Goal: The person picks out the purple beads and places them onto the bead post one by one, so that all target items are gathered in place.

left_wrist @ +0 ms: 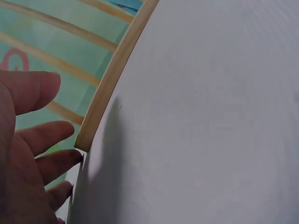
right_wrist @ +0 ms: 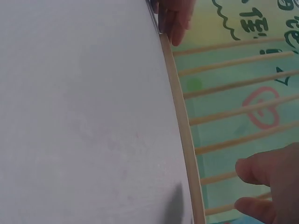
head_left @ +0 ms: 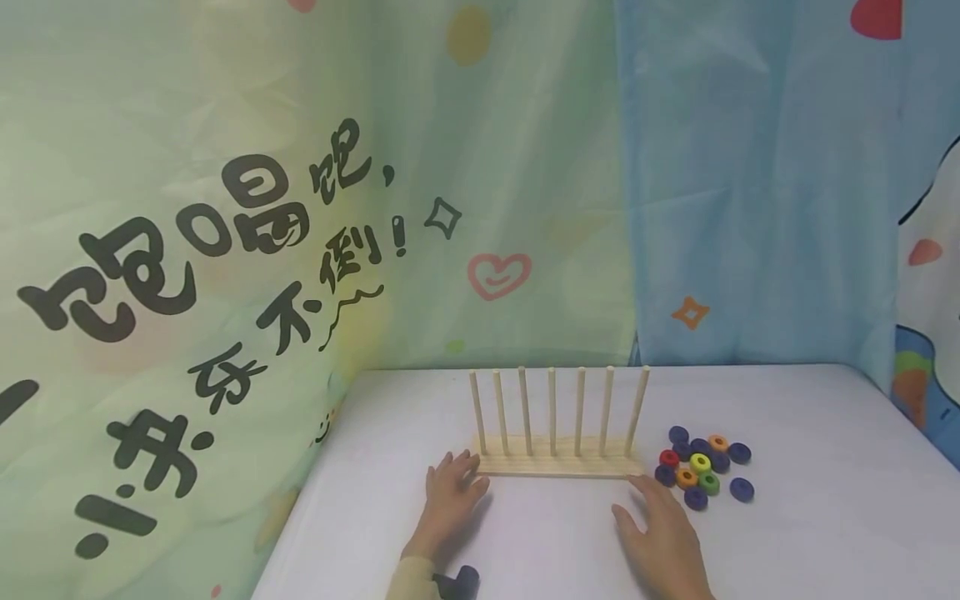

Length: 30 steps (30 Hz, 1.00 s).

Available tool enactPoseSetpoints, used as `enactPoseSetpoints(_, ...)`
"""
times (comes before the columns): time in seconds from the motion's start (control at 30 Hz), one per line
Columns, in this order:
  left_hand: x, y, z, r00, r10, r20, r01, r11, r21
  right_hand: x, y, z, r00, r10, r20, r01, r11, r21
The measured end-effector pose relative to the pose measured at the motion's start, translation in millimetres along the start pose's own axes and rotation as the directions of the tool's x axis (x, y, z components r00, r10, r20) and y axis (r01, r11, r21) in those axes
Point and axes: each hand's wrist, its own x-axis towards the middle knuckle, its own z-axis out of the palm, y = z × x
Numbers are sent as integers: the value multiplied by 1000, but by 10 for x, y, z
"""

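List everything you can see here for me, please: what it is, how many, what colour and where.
Wooden peg rack: one, pale wood, seven upright pegs, mid-table.
Rings: about a dozen in a loose cluster, mostly dark blue-purple, plus orange, red, yellow and green, on the table right of the rack.
Table: one, white surface.
Backdrop cloth: pale green with black characters and a pink heart on the left, blue on the right, behind the table.
Dark object: one, black, at the left wrist; cannot tell what it is.
Left hand: fingers straight, at the rack's left end.
Right hand: fingers straight, flat on the table by the rack's right end.
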Motion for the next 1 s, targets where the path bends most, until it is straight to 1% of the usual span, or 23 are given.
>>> enactPoseSetpoints(0.1, 28, 24, 10, 1000, 29, -11, -30, 999, -23, -6, 43, -2, 999, 13, -31, -12, 1000, 27)
enactPoseSetpoints(0.17, 47, 30, 19, 999, 42, -27, -43, 999, -32, -12, 82, 8, 997, 22, -68, -18, 999, 51)
enactPoseSetpoints(0.23, 71, 25, 33, 997, 47, -57, -49, 998, -28, -12, 126, 20, 993, 52, -108, -45, 997, 67)
enactPoseSetpoints(0.3, 93, 6, 55, 994, 51, -91, -52, 999, -10, -6, 175, 27, 982, 100, -159, -87, 992, 89)
enactPoseSetpoints(0.4, 116, -24, 106, 990, 27, -138, -26, 1000, 9, 12, 260, 20, 950, 182, -254, -155, 980, 123)
enactPoseSetpoints(0.47, 125, -33, 135, 988, 1, -156, 1, 1000, 14, 34, 319, -2, 920, 224, -320, -188, 972, 139)
enactPoseSetpoints(0.53, 121, -26, 149, 986, -30, -165, 34, 999, 21, 52, 370, -30, 895, 260, -363, -217, 964, 155)
enactPoseSetpoints(0.63, 99, -9, 151, 983, -33, -182, 41, 998, 43, 65, 430, -67, 871, 305, -386, -261, 951, 163)
enactPoseSetpoints(0.77, 74, 9, 145, 981, -16, -192, 29, 998, 64, 66, 497, -90, 856, 348, -383, -308, 937, 162)
enactPoseSetpoints(0.9, 68, 15, 148, 983, -20, -180, 32, 998, 61, 79, 552, -94, 852, 365, -375, -335, 931, 146)
enactPoseSetpoints(1.0, 55, 14, 151, 982, -28, -188, 38, 998, 52, 107, 574, -91, 857, 372, -355, -344, 928, 143)
